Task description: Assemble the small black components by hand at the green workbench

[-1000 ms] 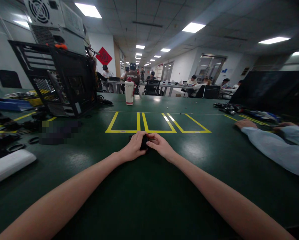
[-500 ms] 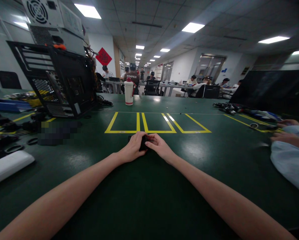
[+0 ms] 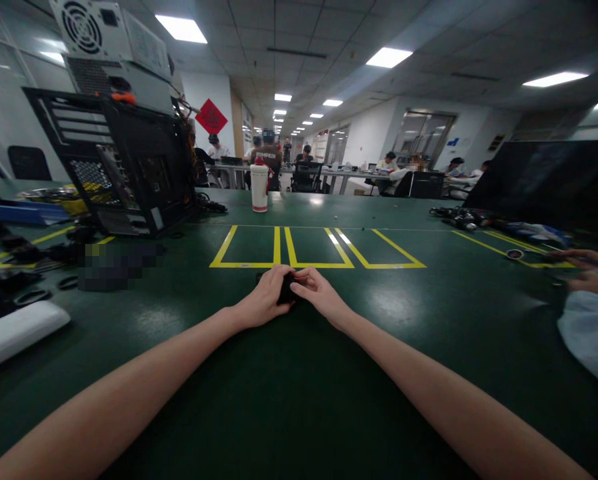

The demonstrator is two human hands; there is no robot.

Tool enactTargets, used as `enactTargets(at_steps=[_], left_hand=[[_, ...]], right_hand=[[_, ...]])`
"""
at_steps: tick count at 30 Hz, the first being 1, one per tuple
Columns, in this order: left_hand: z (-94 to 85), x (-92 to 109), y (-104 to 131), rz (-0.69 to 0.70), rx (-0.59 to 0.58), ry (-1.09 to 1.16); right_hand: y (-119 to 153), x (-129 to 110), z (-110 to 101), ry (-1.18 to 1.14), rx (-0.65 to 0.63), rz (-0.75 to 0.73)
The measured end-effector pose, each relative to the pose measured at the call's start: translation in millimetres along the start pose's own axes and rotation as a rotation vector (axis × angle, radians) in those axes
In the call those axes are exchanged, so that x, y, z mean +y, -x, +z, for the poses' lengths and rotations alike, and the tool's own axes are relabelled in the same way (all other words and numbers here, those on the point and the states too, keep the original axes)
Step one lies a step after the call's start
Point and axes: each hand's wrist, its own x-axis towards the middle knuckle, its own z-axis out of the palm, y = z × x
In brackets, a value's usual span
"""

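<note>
A small black object [image 3: 287, 288] is held between my two hands, low over the green tabletop [image 3: 299, 387]. Its kind cannot be made out, as my fingers cover most of it. My left hand [image 3: 266, 297] wraps over its left side, thumb toward me and fingers on the far side. From the right, my right hand [image 3: 319, 293] pinches the object's right end with thumb and fingertips. Just beyond my hands lie three frames of yellow tape [image 3: 309, 265] on the table.
A black computer case [image 3: 129, 160] with power supplies [image 3: 113, 40] on it stands left. A white cup [image 3: 259, 188] stands farther back. A white bar-shaped thing [image 3: 23, 333] and black parts lie left. A co-worker's hands [image 3: 596, 273] are at right, near cables [image 3: 459, 217] and a dark screen [image 3: 553, 180].
My hands keep their hold on the black object, with hardly any movement. The co-worker's hands and sleeve have shifted right. The view has tilted slightly.
</note>
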Motion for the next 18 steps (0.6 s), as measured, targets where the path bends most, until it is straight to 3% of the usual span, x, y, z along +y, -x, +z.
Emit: enactTargets(at_steps=[7,12,18], left_hand=[[0.7,-1.2,0.0,0.006,0.008,-0.001],[-0.9,-0.9,0.1,0.013,-0.012,0.016],[-1.4,-1.3,0.3,0.033,-0.01,0.017]], right_hand=[[-1.0,-3.5,-2.0,0.04,-0.001,0.094],[-0.6,-2.6,-5.3,-0.044,-0.093,0.049],[0.0,0.1,-3.5,-0.02,-0.059,0.018]])
